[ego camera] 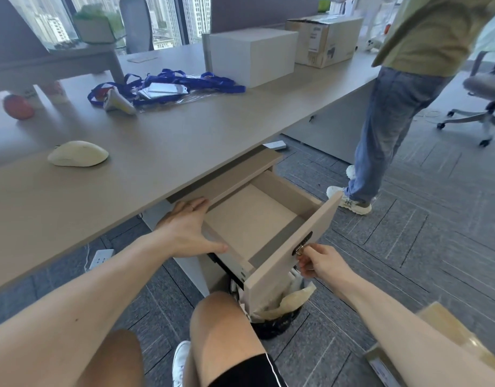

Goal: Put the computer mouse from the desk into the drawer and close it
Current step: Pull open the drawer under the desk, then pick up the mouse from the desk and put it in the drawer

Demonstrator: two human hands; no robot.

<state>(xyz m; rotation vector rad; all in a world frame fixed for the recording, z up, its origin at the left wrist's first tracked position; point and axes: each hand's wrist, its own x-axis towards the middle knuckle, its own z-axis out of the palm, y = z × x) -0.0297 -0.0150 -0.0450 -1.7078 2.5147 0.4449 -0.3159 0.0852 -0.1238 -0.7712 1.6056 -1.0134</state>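
Note:
A cream computer mouse lies on the desk top at the left, well apart from both hands. Under the desk's edge a beige drawer stands pulled out, its inside bare. My left hand rests flat on the drawer's left wall near the cabinet top, fingers spread, holding nothing. My right hand pinches the small metal key in the lock on the drawer's front panel.
Blue lanyards with badges, a white box and a cardboard box sit further back on the desk. A person in jeans stands at the right. A lined waste bin sits below the drawer. My knee is close to it.

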